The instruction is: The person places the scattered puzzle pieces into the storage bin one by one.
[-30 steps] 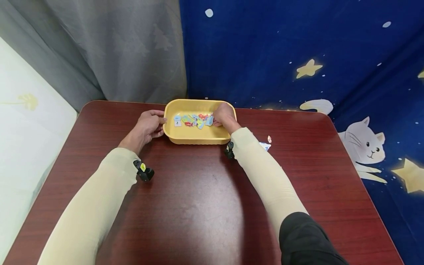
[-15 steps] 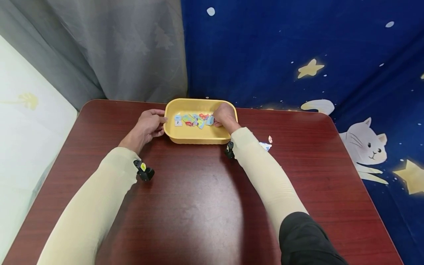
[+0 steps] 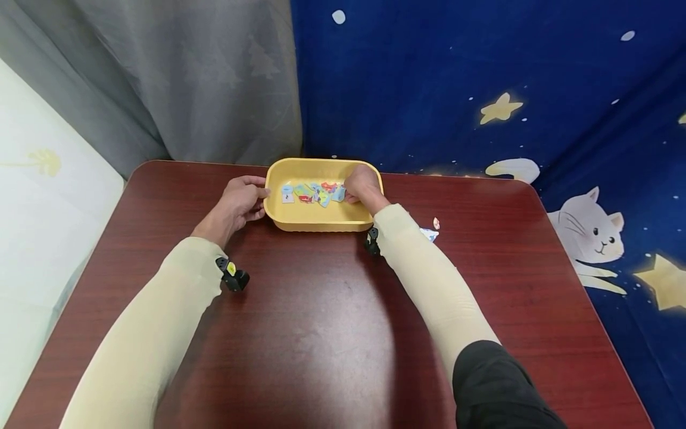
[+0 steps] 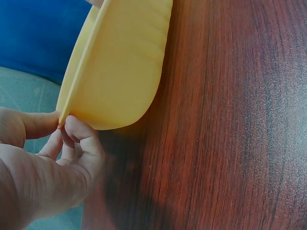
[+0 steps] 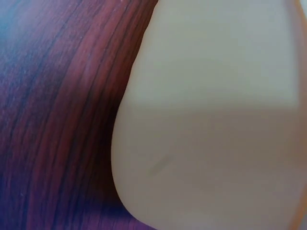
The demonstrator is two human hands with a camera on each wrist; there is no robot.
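Note:
A yellow plastic tub [image 3: 324, 227] stands at the far edge of the table, with several small, flat, colourful cut-out pieces [image 3: 323, 195] spread on its floor. At its left end my left hand [image 3: 239, 196] pinches the rim between thumb and fingers; the left wrist view shows this grip on the tub wall [image 4: 120, 72] closely. My right hand [image 3: 364, 183] reaches down inside the right end, fingers bent beside a light-blue piece [image 3: 339, 193]. Its fingertips are mostly hidden, and I cannot tell whether they hold a piece. Only the tub's outer wall [image 5: 206, 143] fills the right wrist view.
Beyond the right forearm, a blue-and-white scrap [image 3: 429, 234] and a small reddish piece [image 3: 436, 223] lie on the dark red table [image 3: 311, 333]. Behind the table hang a grey curtain [image 3: 214, 83] and a blue starry curtain [image 3: 402, 83].

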